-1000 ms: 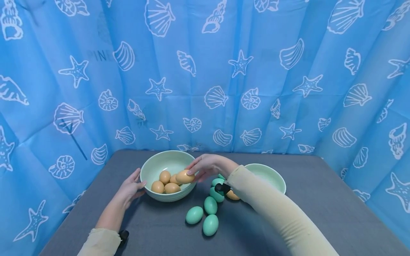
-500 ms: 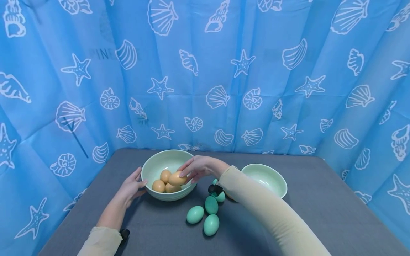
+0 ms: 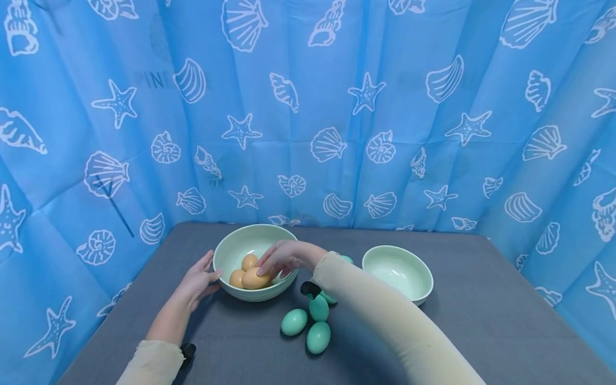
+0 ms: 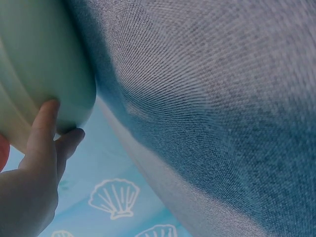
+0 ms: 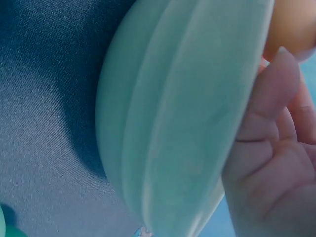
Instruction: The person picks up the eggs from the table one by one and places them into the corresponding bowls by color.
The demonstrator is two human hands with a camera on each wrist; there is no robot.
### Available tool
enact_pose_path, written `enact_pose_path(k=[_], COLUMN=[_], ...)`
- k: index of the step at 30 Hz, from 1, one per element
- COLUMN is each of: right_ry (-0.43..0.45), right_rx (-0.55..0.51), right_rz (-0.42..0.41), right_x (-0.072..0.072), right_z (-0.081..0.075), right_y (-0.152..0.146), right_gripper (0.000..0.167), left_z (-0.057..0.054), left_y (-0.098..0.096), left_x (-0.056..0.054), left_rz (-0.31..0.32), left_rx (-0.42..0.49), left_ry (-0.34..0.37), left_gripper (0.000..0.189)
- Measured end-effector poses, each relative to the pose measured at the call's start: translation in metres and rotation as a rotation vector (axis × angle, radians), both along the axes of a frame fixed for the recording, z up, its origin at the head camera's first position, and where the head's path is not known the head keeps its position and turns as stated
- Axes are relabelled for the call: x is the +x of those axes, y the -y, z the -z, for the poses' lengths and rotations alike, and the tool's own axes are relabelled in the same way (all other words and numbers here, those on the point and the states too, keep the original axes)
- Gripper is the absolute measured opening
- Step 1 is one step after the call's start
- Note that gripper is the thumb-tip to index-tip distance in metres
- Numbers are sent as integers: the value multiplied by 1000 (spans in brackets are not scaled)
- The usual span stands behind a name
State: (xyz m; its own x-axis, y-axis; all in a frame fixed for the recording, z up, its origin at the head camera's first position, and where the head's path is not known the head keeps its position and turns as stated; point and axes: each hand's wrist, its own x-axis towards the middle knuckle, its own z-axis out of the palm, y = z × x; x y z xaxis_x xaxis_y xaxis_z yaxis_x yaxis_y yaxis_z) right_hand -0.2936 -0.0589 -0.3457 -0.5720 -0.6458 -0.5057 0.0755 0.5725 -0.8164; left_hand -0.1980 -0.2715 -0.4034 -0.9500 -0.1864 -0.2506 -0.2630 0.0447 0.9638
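Note:
A large pale green bowl (image 3: 255, 294) holds several brown eggs (image 3: 249, 261) on the grey table. My left hand (image 3: 195, 283) grips its left side, the thumb at the rim and the other fingers against the outer wall; the left wrist view shows fingers (image 4: 43, 128) on that wall. My right hand (image 3: 287, 256) reaches over the right rim and pinches a brown egg (image 3: 255, 278) low inside the bowl, among the others. In the right wrist view the thumb lies against this egg (image 5: 294, 29), above the rim line. Some eggs are hidden behind the hand and held egg.
Several green eggs (image 3: 318, 337) lie loose right of the bowl, some partly under the right forearm. A smaller pale green bowl (image 3: 399, 272) stands farther right, partly covered by the sleeve (image 3: 380, 310). A blue shell-print curtain (image 3: 308, 107) hangs behind the table (image 3: 481, 321).
My right hand has moved left and down into the large bowl with the brown egg, bringing it among the other eggs. The left hand stays at the bowl's left side.

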Motion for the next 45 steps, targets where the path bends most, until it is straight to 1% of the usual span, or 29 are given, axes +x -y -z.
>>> enact_pose_path(k=[1, 4, 9, 13, 18, 22, 27, 32, 37, 41, 45], right_ry=[1, 6, 47, 60, 27, -16, -96, -129, -108, -77, -43], right_rx=[1, 3, -5, 1, 27, 61, 85, 87, 50, -29, -105], right_rz=[0, 4, 29, 29, 6, 0, -20, -10, 49, 85, 144], right_x=[0, 1, 0, -1, -1, 0, 3, 6, 6, 7, 8], right_z=[1, 3, 6, 9, 10, 11, 13, 15, 16, 15, 8], right_y=[1, 2, 5, 6, 6, 8, 12, 12, 9, 2, -9], right_gripper=[25, 23, 20, 17, 10, 5, 6, 5, 11, 18, 23], left_z=[-2, -2, -2, -2, -2, -2, -2, -1, 0, -1, -2], left_y=[-2, -2, -1, -1, 0, 0, 0, 0, -1, -1, 0], left_x=[1, 1, 1, 1, 1, 1, 2, 2, 1, 2, 3], left_rz=[-2, 0, -9, -9, -6, -6, 5, 17, 20, 20, 25], left_rx=[4, 1, 2, 5, 21, 31, 34, 38, 41, 49, 53], left_ry=[-4, -7, 2, 4, 2, 8, -9, -20, -14, -14, -25], left_gripper=[71, 71, 71, 71, 70, 71, 71, 71, 71, 72, 72])
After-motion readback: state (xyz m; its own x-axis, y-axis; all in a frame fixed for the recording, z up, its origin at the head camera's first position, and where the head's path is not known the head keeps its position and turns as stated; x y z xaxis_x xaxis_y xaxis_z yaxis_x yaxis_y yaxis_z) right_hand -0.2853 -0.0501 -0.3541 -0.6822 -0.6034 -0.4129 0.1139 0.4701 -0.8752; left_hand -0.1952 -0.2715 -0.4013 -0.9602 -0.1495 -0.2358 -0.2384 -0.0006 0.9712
